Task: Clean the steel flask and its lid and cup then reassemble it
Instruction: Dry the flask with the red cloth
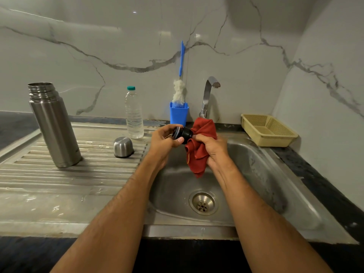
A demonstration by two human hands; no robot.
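1. Head view: left hand (164, 139) grips lid (182, 133), its axis lying sideways over sink (256, 174).
2. Right hand (211, 149) clutches cloth (199, 152) touching lid's right end.
3. I judge wiping continues; flask (53, 125) stands far left, on the left hand's side.

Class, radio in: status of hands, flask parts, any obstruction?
Left hand grips lid; right hand holds cloth against it. Flask open, cup inverted on drainboard. Nothing blocking.
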